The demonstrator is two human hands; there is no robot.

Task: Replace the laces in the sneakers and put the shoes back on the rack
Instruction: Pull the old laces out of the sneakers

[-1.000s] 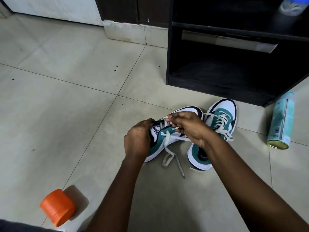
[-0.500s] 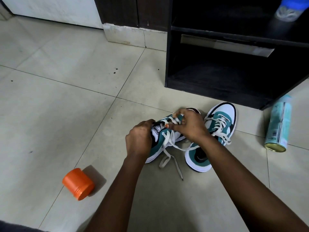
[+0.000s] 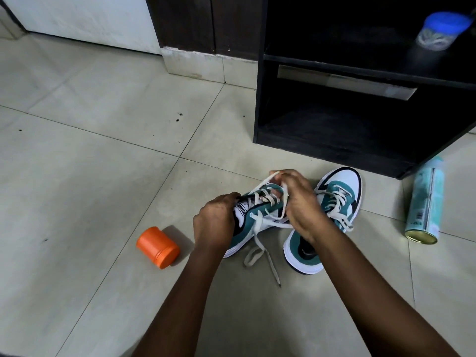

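Black shoe rack (image 3: 360,140) stands open at upper right, nothing on its bottom shelf. At lower centre, the teal-and-white sneaker (image 3: 260,215) on the floor has tipped more upright since a second ago. The left hand (image 3: 213,220) grips its heel, fingers curled. The right hand (image 3: 296,202) has moved toward the toe, pinching the cream lace (image 3: 260,228) — lacing unfinished, I'd say. Its laced partner (image 3: 337,202) lies just beside.
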